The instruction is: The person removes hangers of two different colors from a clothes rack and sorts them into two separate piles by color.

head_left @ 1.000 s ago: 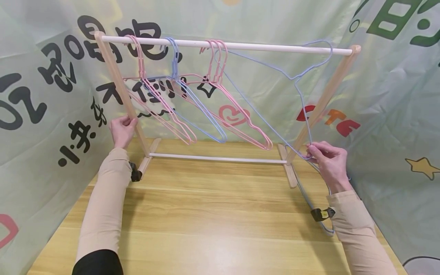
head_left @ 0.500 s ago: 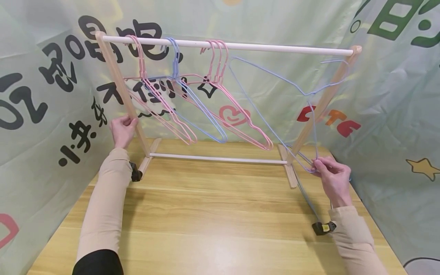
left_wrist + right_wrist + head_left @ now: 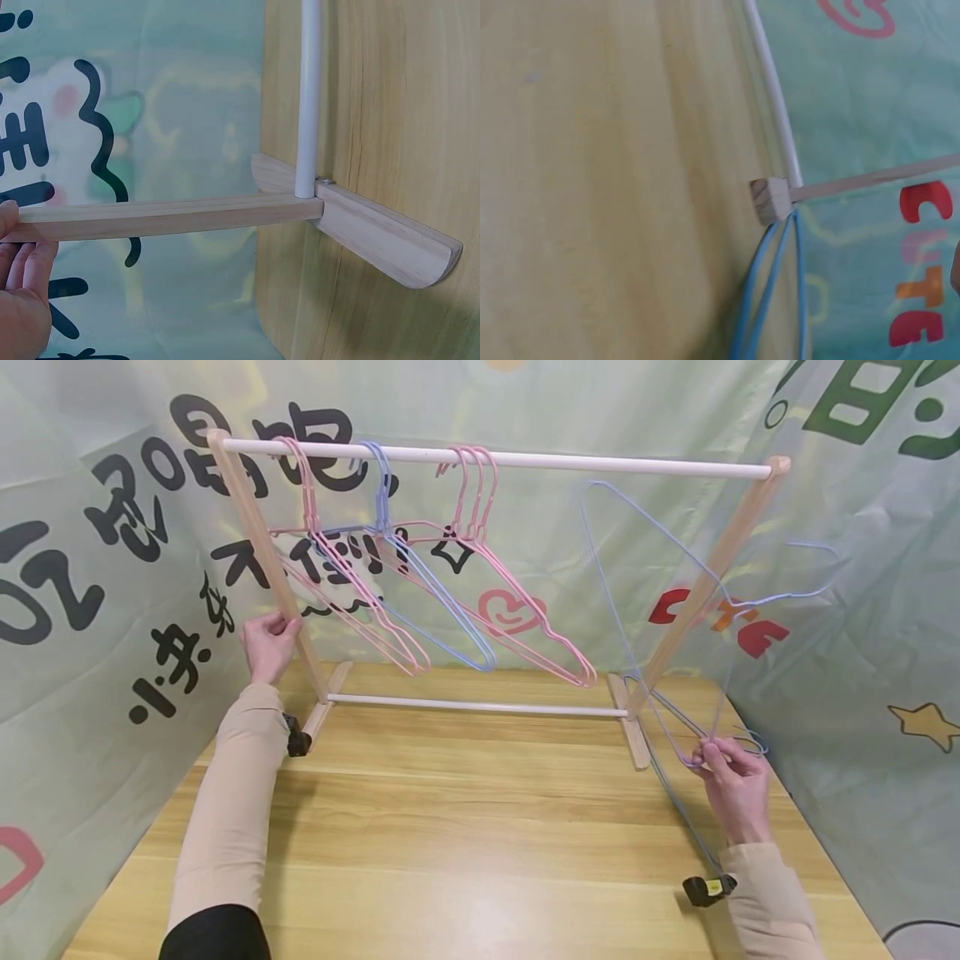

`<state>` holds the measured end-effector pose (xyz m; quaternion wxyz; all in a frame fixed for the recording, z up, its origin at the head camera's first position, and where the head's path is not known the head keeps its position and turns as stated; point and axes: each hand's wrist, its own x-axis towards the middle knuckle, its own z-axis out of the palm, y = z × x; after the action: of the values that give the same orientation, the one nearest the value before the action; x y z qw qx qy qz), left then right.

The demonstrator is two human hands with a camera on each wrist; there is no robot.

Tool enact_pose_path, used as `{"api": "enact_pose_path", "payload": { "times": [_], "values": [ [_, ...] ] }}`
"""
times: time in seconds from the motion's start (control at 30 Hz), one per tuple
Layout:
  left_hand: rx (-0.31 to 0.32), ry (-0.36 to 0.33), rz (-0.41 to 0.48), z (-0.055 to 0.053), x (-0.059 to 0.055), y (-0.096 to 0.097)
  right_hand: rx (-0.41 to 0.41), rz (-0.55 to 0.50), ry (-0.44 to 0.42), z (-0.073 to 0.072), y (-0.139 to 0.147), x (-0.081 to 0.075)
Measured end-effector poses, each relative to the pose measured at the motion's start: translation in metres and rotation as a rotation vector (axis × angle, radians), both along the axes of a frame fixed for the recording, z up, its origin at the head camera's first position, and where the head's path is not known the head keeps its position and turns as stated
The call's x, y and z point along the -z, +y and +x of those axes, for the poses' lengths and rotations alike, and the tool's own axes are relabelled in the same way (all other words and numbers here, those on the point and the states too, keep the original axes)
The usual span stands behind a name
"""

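My left hand [image 3: 268,647] grips the left wooden post [image 3: 258,539] of a small clothes rack, thumb on one side and fingers on the other in the left wrist view. In my right hand [image 3: 737,785], thumb and fingers pinch a thin blue hanger [image 3: 738,603] by a lower corner. That hanger is held tilted at the rack's right end, its hook off the white top rail [image 3: 600,462] and pointing right. Two pink hangers [image 3: 307,497], a blue group [image 3: 382,510] and three pink hangers [image 3: 476,510] hang from the rail's left half.
More blue-grey hangers [image 3: 682,810] lie on the table [image 3: 450,827] beside the rack's right foot [image 3: 636,739]. A lower white bar [image 3: 472,703] joins the two feet. Printed cloth [image 3: 862,610] encloses the back and sides.
My right hand has moved down and slightly right with the blue hanger, whose hook has come away from the top rail and dropped to the right. My left hand has stayed put.
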<state>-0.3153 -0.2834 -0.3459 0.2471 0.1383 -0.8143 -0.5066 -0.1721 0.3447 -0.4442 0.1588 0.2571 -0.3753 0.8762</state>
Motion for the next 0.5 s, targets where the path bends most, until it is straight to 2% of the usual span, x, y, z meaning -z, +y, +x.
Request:
{"api": "enact_pose_path", "payload": {
  "times": [0.3,0.5],
  "values": [
    [-0.008,0.009,-0.006,-0.002,0.0,0.001,-0.046,-0.134,0.011,0.011,0.009,0.014],
    [-0.012,-0.001,-0.015,-0.001,0.001,0.0,-0.013,-0.183,-0.022,0.017,0.015,0.021]
  ]
}}
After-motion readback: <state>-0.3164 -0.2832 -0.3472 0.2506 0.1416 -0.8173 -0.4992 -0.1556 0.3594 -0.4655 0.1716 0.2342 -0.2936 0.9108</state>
